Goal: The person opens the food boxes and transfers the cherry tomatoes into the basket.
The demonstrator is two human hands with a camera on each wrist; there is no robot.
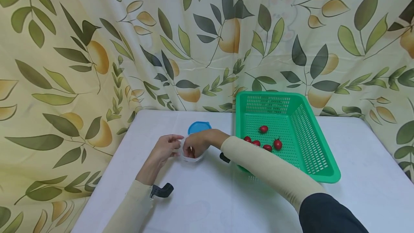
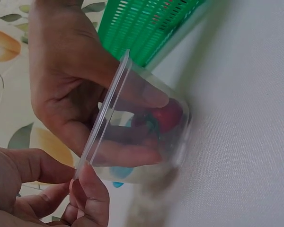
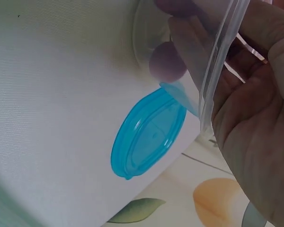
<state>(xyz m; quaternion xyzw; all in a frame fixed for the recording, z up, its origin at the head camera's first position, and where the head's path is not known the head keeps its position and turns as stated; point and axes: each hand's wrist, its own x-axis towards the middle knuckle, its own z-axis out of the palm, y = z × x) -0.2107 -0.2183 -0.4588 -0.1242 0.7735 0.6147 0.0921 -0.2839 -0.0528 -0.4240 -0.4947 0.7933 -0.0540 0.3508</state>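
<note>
A clear plastic container (image 1: 193,159) stands on the white table. My left hand (image 1: 164,148) pinches its rim on the left side, seen closely in the left wrist view. My right hand (image 1: 199,142) reaches down inside it, fingers and thumb around a red cherry tomato (image 2: 170,116) near the bottom. Another cherry tomato (image 3: 167,62) shows through the wall in the right wrist view. The fingers partly hide the container's contents. Behind the container lies a blue lid (image 1: 198,127).
To the right stands a green perforated basket (image 1: 323,154) with several cherry tomatoes (image 1: 277,144) in it; my right forearm passes over its near left part. A leaf-and-fruit patterned curtain (image 1: 207,46) hangs behind the white table (image 1: 207,204).
</note>
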